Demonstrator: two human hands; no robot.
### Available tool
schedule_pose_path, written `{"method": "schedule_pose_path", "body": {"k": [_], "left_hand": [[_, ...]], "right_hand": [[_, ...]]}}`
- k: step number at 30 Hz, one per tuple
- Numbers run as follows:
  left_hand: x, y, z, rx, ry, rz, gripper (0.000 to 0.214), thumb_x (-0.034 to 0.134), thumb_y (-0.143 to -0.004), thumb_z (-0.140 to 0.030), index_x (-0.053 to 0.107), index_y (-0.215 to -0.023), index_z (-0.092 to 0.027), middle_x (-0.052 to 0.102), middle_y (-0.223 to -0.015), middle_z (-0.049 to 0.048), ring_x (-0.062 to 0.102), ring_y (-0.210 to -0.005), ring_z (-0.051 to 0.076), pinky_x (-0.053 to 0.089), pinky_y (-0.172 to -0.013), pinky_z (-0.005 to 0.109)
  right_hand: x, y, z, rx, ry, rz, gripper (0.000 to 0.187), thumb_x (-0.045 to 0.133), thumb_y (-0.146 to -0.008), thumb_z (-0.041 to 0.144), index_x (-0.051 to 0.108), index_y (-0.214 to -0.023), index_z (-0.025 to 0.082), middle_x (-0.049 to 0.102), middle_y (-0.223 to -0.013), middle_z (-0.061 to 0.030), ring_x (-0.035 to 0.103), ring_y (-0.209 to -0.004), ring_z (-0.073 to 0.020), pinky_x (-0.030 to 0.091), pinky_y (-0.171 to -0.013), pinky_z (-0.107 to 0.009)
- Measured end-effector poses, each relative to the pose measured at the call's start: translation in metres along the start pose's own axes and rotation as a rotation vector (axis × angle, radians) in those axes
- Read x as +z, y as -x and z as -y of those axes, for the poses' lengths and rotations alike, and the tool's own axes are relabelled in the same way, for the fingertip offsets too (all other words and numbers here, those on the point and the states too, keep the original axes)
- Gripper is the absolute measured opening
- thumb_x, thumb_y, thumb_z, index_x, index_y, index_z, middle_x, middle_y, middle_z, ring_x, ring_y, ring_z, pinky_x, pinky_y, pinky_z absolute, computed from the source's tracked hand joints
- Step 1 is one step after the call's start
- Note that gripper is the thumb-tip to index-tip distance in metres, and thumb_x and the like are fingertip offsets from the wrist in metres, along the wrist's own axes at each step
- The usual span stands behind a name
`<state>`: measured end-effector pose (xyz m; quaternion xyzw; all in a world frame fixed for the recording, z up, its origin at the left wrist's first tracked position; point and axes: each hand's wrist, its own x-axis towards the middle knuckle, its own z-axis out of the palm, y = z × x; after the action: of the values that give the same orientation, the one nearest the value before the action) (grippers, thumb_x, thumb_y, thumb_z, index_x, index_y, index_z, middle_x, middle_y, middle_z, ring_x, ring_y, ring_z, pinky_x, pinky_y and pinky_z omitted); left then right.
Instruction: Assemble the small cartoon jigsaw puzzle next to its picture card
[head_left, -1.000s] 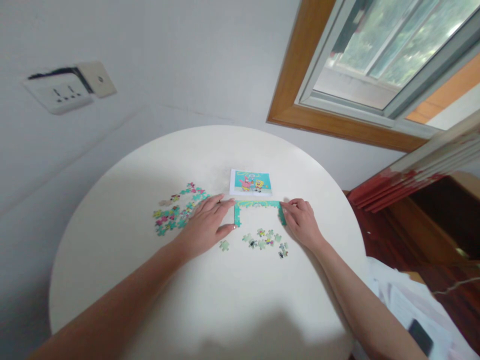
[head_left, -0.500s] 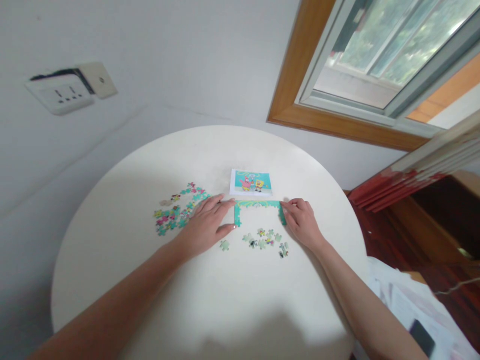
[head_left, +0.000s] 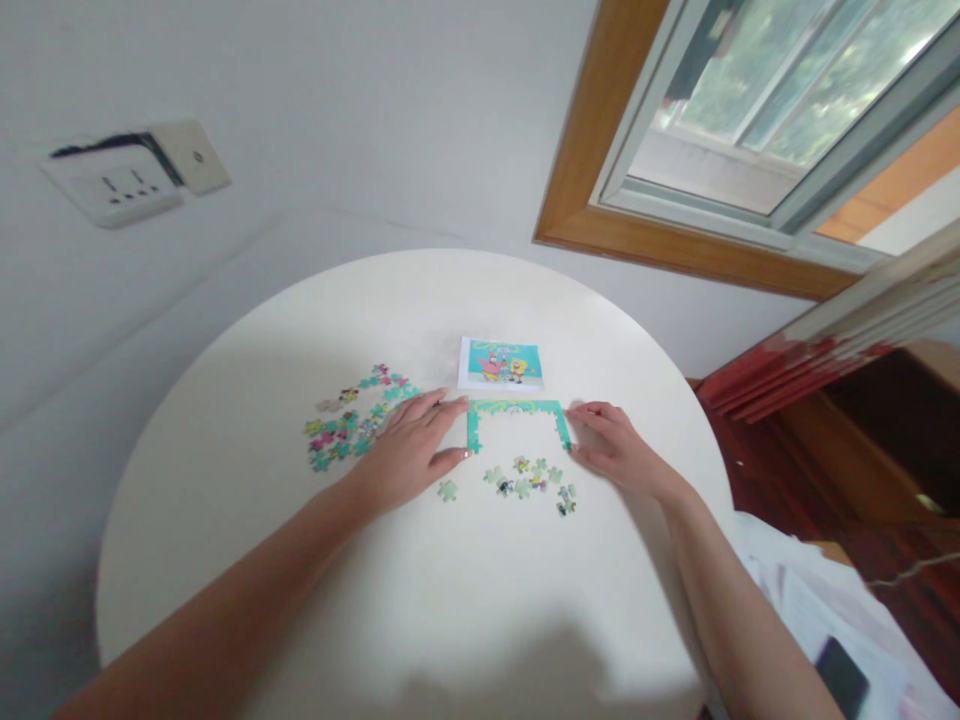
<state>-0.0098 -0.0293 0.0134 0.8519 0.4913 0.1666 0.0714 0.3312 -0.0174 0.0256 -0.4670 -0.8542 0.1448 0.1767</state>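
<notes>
On the tabletop (head_left: 420, 600), the three-sided border (head_left: 514, 406) lies between the left hand (head_left: 409, 445) and right hand (head_left: 615, 448), each grip spread along its side. Loose pieces (head_left: 523, 488) sit nearer; the picture (head_left: 504, 366) lies beyond.

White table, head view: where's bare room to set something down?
Free: the near stretch of white table, this side of the loose pieces; the far strip beyond the picture card; a small patch inside the three-sided puzzle border. Crowded: left of the border, with the left hand beside the piece pile; the gap between card and border is narrow.
</notes>
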Motion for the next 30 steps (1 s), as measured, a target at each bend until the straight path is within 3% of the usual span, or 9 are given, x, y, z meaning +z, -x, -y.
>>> {"method": "schedule_pose_path", "body": {"k": [30], "left_hand": [[0.0014,0.0,0.0018,0.027,0.024,-0.027,0.054,0.054,-0.089,-0.043,0.044,-0.137,-0.019,0.05,-0.139,0.0124,0.037,-0.134,0.029,0.032,-0.11,0.046]], "right_hand": [[0.002,-0.0005,0.0023,-0.018,0.034,-0.012,0.049,0.061,-0.082,0.032,0.054,-0.131,0.026,0.056,-0.125,-0.011,0.051,-0.119,-0.027,0.041,-0.1,-0.045]]}}
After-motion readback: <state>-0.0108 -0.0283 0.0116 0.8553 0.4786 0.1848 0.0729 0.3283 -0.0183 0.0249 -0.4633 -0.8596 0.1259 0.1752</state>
